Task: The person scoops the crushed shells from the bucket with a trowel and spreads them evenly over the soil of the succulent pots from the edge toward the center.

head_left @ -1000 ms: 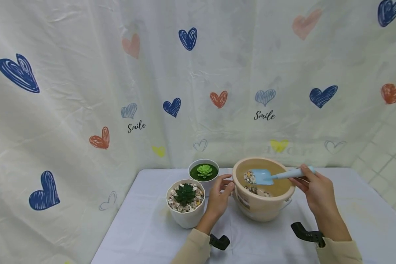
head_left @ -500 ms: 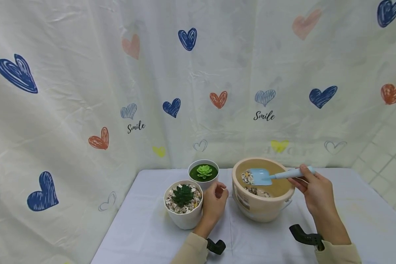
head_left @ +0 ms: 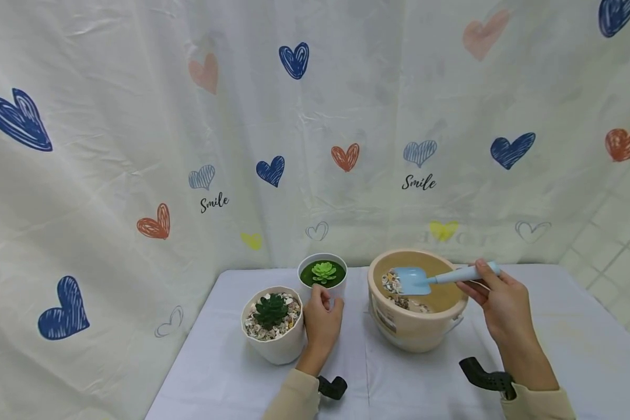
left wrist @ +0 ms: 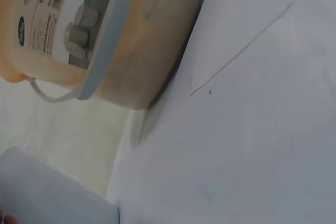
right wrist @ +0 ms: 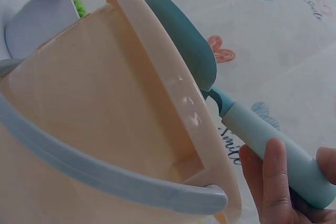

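In the head view my left hand [head_left: 322, 322] stands between two potted plants, its fingers loosely bent. Beside it on the left is a white pot [head_left: 279, 349] of pebbles with a dark green succulent [head_left: 270, 311]; whether they touch I cannot tell. Its fingertips are near the smaller white pot [head_left: 335, 291] with a light green succulent [head_left: 324, 272]. My right hand [head_left: 506, 302] grips the handle of a blue toy shovel [head_left: 413, 282], its blade loaded with pebbles [head_left: 391, 282] over the beige bucket [head_left: 413, 332]. More pebbles lie in the bucket.
A white cloth covers the table [head_left: 367, 385]. Behind it hangs a white curtain [head_left: 367, 105] printed with hearts. The bucket's grey-blue carrying handle [right wrist: 105, 171] hangs down its side in the right wrist view.
My left hand has moved left, away from the bucket, and the white pot with the dark succulent has shifted left along the table. The right hand and shovel stay nearly still.
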Tool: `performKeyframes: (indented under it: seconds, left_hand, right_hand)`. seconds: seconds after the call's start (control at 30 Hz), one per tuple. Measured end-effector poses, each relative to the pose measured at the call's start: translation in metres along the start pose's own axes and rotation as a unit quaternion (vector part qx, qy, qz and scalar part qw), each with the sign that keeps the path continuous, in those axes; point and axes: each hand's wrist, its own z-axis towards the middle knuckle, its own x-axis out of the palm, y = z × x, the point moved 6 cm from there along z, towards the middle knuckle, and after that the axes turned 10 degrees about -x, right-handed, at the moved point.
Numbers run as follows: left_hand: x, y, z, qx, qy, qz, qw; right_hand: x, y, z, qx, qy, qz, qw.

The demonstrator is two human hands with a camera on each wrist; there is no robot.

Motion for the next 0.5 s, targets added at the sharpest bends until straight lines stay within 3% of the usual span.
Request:
performKeyframes:
  seconds: [0.13,0.3,0.5]
  left_hand:
    - [-0.0063,-0.0006,0.0038,-0.002,-0.029,-0.001,0.9996]
    - [-0.0061,-0.0008,0.0054,-0.016,-0.034,0.001,0.9993]
    - [-0.0017,-0.0002,0.0037,-0.017,-0.06,0.047,0.9969]
  right_hand:
    - [0.0018,0.0002,-0.0002,0.0,0.001,0.003,1.0]
    - [0.0034,0.0005,-0.0007,-0.003,0.009,0.01,0.9999]
    - [0.0049,-0.0002,-0.001,-0.002,0.009,0.011,0.9999]
